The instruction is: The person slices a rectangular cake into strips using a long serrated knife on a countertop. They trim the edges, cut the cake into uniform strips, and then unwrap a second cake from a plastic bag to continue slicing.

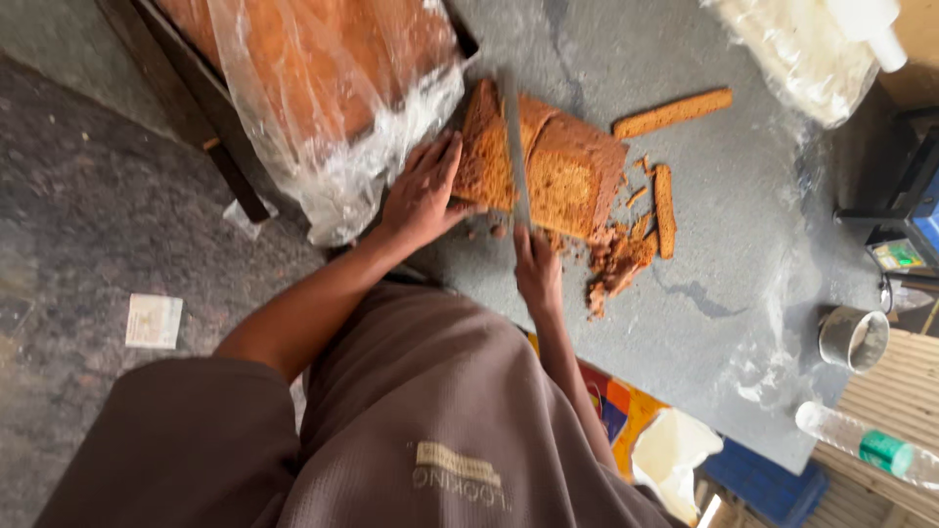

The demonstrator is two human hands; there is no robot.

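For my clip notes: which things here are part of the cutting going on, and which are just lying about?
In use:
left hand steadying the brown cake slab
right hand holding the long knife
trimmed crust strips and crumbs

Lying about:
metal cup
plastic bottle
paper slip on the floor
plastic-wrapped tray

You have a brown sponge cake slab (562,176) lying flat on the grey worktop, its trimmed edge crumbling, and a long knife (514,147) laid straight across its top.

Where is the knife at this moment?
In the head view, the knife lies across the middle of the cake, held by the right hand; the left hand presses the cake beside it.
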